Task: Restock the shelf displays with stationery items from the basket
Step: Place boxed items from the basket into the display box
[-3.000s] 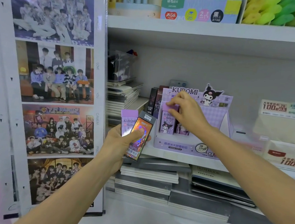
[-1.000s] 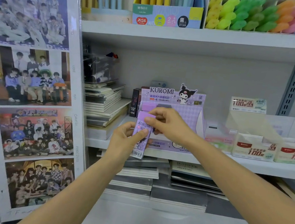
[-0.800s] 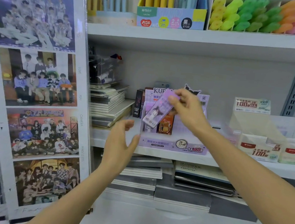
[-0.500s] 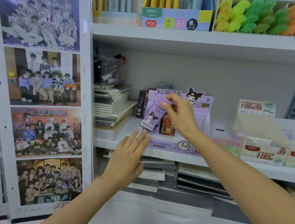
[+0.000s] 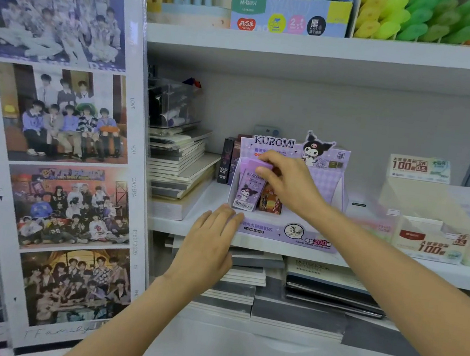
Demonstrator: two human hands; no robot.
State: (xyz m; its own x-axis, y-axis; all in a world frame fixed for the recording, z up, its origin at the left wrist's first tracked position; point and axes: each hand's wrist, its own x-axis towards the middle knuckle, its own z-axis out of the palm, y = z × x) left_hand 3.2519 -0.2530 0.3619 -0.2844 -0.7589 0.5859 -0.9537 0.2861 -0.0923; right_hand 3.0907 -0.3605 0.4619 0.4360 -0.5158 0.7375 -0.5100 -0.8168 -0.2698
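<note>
The flat purple Kuromi lead pack (image 5: 248, 191) and the orange-patterned pack (image 5: 270, 202) are gone from the left hand (image 5: 208, 242). Both now stand in the purple cardboard display box (image 5: 280, 231), the purple one nearly upright at the box's 9 o'clock side and the orange one at its 3 o'clock. The right hand (image 5: 292, 185) has its grip on the purple pack's top. The emptied left hand, fingers straight, now touches the box's front wall at 7 o'clock.

Left hand (image 5: 207, 245) flat, right hand (image 5: 289, 184) in a pinch.
</note>
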